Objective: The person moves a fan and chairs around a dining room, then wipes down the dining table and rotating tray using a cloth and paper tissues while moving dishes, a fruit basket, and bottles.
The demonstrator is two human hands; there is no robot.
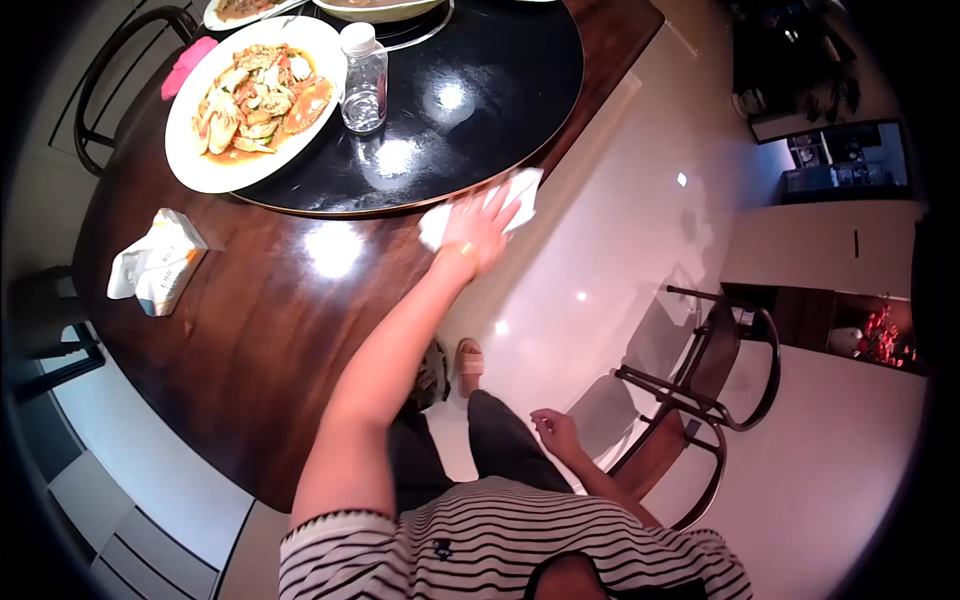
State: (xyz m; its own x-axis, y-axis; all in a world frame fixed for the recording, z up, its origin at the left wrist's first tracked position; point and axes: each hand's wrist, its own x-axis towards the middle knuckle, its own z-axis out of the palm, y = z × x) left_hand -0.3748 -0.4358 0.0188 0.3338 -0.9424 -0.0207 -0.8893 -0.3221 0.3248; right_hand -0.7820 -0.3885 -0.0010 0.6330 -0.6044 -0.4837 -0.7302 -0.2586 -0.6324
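Observation:
My left hand [478, 232] presses a white paper tissue [524, 194] against the table's edge, fingers spread over it. The tissue sticks out on both sides of the hand, beside the rim of a black turntable [490, 110]. My right hand [556, 432] hangs low by my right leg, away from the table, with fingers loosely curled and apart and nothing visible in them. Beyond the left hand, a clear bottle with a white cap [364, 85] stands on the turntable. Next to it is a white oval plate [184, 150] of cooked food in sauce.
A tissue pack [165, 265] lies on the brown wooden table [260, 380] at the left. Two more dishes sit at the turntable's far side, near a pink cloth [187, 68]. Chairs [690, 400] stand along the right wall. A slipper [469, 366] shows on the floor.

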